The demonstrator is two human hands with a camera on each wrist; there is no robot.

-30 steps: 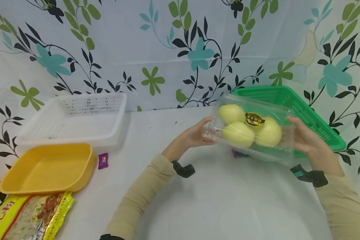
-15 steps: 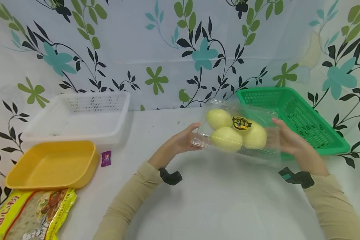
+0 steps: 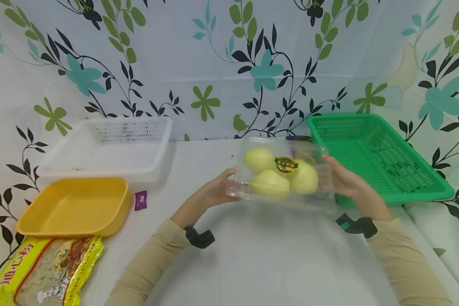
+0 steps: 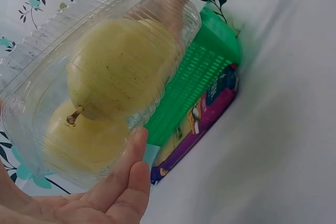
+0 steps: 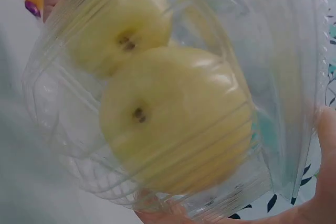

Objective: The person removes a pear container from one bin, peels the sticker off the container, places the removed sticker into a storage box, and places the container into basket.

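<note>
At the far left, a yellow food bag [image 3: 49, 272] printed with a chef figure lies flat on the bench [image 3: 252, 263], its upper edge at the front rim of a yellow tray [image 3: 76, 208]; whether it is tucked beneath the tray is hard to tell. Just behind the tray is a white basket [image 3: 114, 146] with slotted walls. A small purple packet [image 3: 140, 200] lies beside the tray's right end.

Near the middle, the left hand [image 3: 218, 189] pinches the left end of a clear plastic box [image 3: 275, 146], held up off the bench. Three pale yellow fruits [image 3: 269, 185] sit inside it, with a round black and yellow sticker [image 3: 287, 164] on the lid above them. The left wrist view shows a brown stem on one fruit. The right hand [image 3: 342, 180] grips the box's right end. Each wrist wears a dark band over a tan sleeve [image 3: 157, 250].

Behind the box, a larger purple packet [image 4: 197, 121] lies against the outside wall of a green basket [image 3: 382, 157], which stands farthest right. A cloth [image 3: 168, 51] patterned with leaves and flowers hangs behind everything.
</note>
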